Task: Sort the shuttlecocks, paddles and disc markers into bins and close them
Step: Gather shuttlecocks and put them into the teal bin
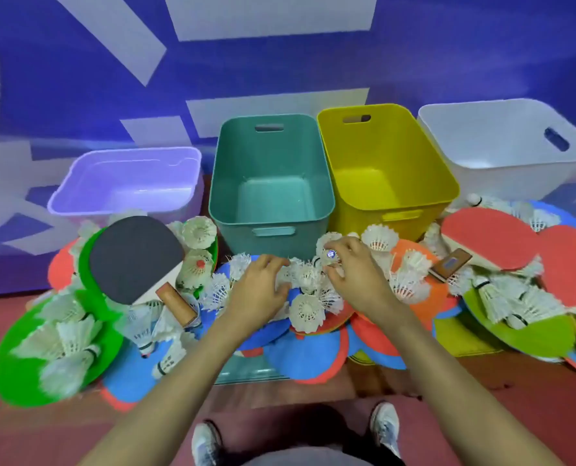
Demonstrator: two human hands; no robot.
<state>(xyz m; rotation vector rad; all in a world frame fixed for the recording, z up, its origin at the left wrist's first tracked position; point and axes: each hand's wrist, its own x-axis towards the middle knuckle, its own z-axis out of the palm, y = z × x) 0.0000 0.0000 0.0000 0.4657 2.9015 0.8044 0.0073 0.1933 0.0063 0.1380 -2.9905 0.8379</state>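
Note:
A heap of white shuttlecocks [306, 312], flat coloured disc markers [305, 359] and paddles lies on the red floor in front of the bins. My left hand [258, 292] is down on the pile at the middle, fingers curled around shuttlecocks. My right hand [350, 269] pinches a shuttlecock [328, 250] with a blue-marked cork just in front of the teal bin [224, 183]. A black-faced paddle [133, 258] lies at the left. Two red-faced paddles [491, 242] lie at the right.
The teal bin, a yellow bin [444, 183], a white bin [481, 164] and a clear bin [125, 206] stand with nothing inside along a blue and white wall. A clear lid [246, 371] lies under the discs. My shoes [386, 428] are at the bottom.

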